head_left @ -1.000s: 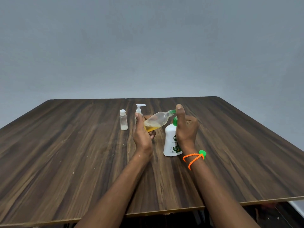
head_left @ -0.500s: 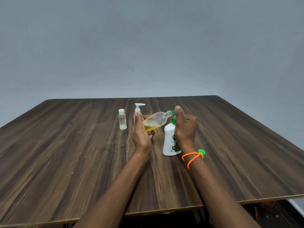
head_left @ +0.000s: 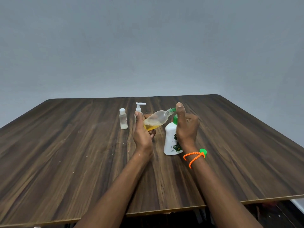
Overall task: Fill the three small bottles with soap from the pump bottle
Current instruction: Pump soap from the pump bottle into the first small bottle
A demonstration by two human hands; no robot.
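Hands worked mid-counter: right hand clenched round the white pump bottle, thumb on its green nozzle; left hand grasping a tilted clear bottle, amber soap pooled low. Mouth slipping off risked spills on woodgrain. Beyond stood a capped clear bottle and a small pump-topped one.
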